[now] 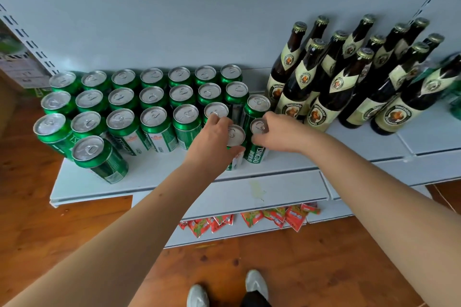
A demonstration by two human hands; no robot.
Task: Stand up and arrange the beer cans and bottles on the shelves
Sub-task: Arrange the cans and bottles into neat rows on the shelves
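Observation:
Several green Tsingtao beer cans stand upright in rows on the white shelf. My left hand grips one upright can near the shelf's front, fingers curled round its top. Right beside it, my right hand holds a second upright can by its rim. These two cans nearly touch. Another can stands just behind them. One can stands apart at the front left. Several brown beer bottles with cream labels stand grouped on the right.
A lower shelf juts out beneath, and red snack packets lie under it. The wooden floor and my shoes show below. A slotted upright marks the shelf's left end. Green packaging sits at far right.

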